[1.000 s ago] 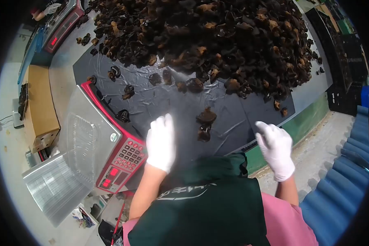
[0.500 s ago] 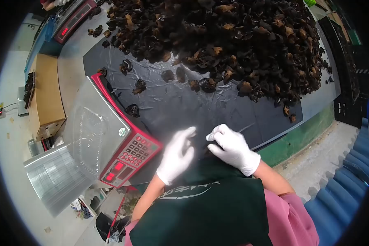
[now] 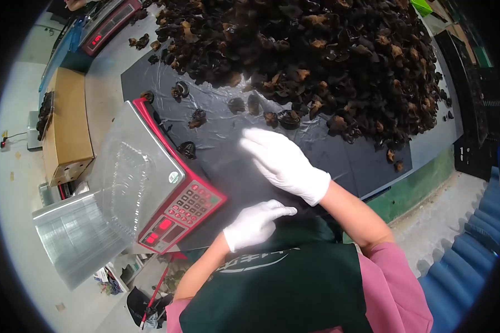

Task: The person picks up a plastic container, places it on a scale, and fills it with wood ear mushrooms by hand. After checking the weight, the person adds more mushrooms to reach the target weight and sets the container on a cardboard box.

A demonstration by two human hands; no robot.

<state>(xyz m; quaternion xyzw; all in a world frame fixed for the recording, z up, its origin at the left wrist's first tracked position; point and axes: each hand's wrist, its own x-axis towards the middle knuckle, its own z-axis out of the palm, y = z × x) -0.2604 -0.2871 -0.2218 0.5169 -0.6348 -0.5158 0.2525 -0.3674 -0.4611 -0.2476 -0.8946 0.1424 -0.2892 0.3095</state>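
My right hand (image 3: pixel 283 165), in a white glove, reaches over the dark sheet (image 3: pixel 222 145) with its fingers stretched out side by side. Nothing shows in it, and its fingertips are just short of several loose wood ear mushrooms (image 3: pixel 290 119). Close to my apron, my white-gloved left hand (image 3: pixel 255 226) points to the right. Its forefinger is extended, the other fingers are partly hidden, and no held object is visible. To its left stands a red digital scale (image 3: pixel 191 202) with a metal pan and lit digits. A large heap of dark wood ear mushrooms (image 3: pixel 316 66) covers the far side.
A clear plastic roll (image 3: pixel 75 238) lies against the scale's near left side. Beyond it is a cardboard box (image 3: pixel 69 127). A second scale (image 3: pixel 108 28) stands at the far left, with part of another person's hand behind it. Blue corrugated material (image 3: pixel 466 255) lies at the right.
My right hand has moved forward and left toward the mushrooms, its fingers straightening. My left hand has shifted slightly down and right, turning to point right. The view has shifted slightly.
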